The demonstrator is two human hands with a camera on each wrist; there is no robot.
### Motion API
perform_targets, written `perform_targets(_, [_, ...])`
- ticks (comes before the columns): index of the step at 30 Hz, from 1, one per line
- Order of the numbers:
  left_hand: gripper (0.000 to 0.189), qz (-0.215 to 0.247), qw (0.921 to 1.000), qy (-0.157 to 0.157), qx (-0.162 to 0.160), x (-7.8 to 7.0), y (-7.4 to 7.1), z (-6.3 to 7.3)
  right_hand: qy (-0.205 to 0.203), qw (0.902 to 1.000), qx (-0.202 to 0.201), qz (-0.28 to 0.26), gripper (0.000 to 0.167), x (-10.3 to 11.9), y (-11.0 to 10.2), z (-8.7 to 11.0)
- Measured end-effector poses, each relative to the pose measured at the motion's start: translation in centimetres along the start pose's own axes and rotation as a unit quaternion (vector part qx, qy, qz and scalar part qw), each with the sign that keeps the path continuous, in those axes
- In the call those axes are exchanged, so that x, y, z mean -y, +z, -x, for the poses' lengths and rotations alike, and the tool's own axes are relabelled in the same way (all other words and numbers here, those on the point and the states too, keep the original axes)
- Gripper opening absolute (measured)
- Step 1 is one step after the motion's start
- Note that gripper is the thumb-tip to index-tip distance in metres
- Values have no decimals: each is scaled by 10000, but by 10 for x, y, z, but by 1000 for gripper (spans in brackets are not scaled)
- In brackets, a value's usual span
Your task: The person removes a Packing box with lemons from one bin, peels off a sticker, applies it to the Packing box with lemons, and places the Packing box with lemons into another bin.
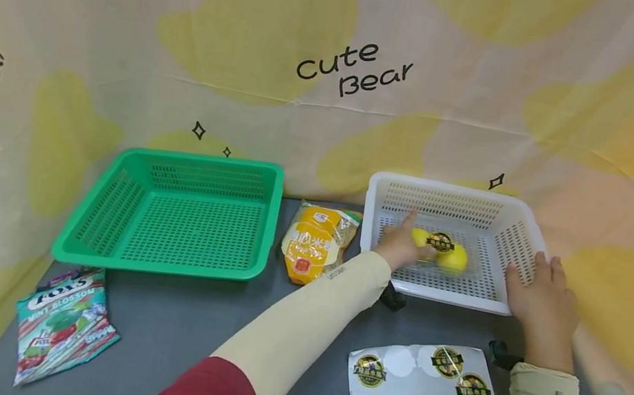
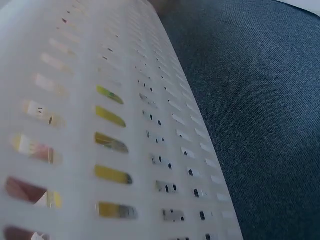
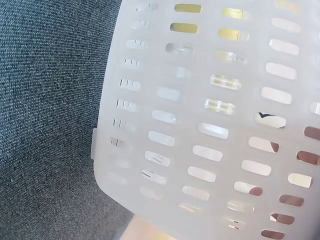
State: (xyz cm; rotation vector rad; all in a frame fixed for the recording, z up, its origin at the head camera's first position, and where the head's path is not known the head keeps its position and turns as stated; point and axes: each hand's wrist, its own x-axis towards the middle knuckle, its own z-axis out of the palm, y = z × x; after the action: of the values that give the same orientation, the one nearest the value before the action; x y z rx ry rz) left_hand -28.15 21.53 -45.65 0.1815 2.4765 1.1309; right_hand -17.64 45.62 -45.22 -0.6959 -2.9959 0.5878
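Observation:
A white perforated basket [image 1: 433, 292] stands at the right and holds a clear plastic box with round yellow fruits [image 1: 453, 259] and a black-and-gold label [image 1: 440, 242]. My left hand [image 1: 400, 246] reaches over the basket's front rim. Its index finger points toward the back wall, and its thumb lies at the box's left side. At the front right corner, my right hand [image 1: 544, 305] rests by the rim with fingers spread and thumb on the inner side. Both wrist views look at the outer wall of the white basket [image 2: 80, 150], which hides most of each hand.
A green basket [image 1: 111, 261] stands at the left with a teal candy bag [image 1: 62, 326] before it. Between the baskets leans a yellow food bag [image 1: 312, 242]. A label sheet [image 1: 416, 392] with several round stickers lies in front. Patterned cloth [image 1: 245, 25] hangs behind.

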Motion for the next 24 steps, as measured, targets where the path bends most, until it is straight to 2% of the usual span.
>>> perform_targets(6, [92, -549, 9985, -76, -11, 1, -2, 4, 17, 10000, 60, -41, 87, 0, 3, 0])
perform_targets(9, [93, -833, 9965, 82, -89, 3, -2, 5, 17, 10000, 81, -28, 86, 1, 4, 0])
perform_targets(12, [93, -1218, 9910, 444, -320, 3, -3, 9, 0, 9999, 99, -20, 86, 3, 5, 1])
perform_targets(15, [92, -1635, 9793, 956, -707, 2, -3, 9, -45, 9999, 107, -22, 85, 4, 5, 1])
perform_targets(19, [88, -1984, 9584, 1712, -1129, -3, -10, 13, -122, 9999, 65, -22, 87, 3, 2, -1])
perform_targets(21, [87, -2186, 9466, 1996, -1279, -6, -20, 20, -123, 9999, 66, 5, 89, 2, 0, -2])
perform_targets(24, [87, -2612, 9261, 2240, -1550, -10, -43, 35, -68, 9999, 112, 22, 91, -2, -2, -1])
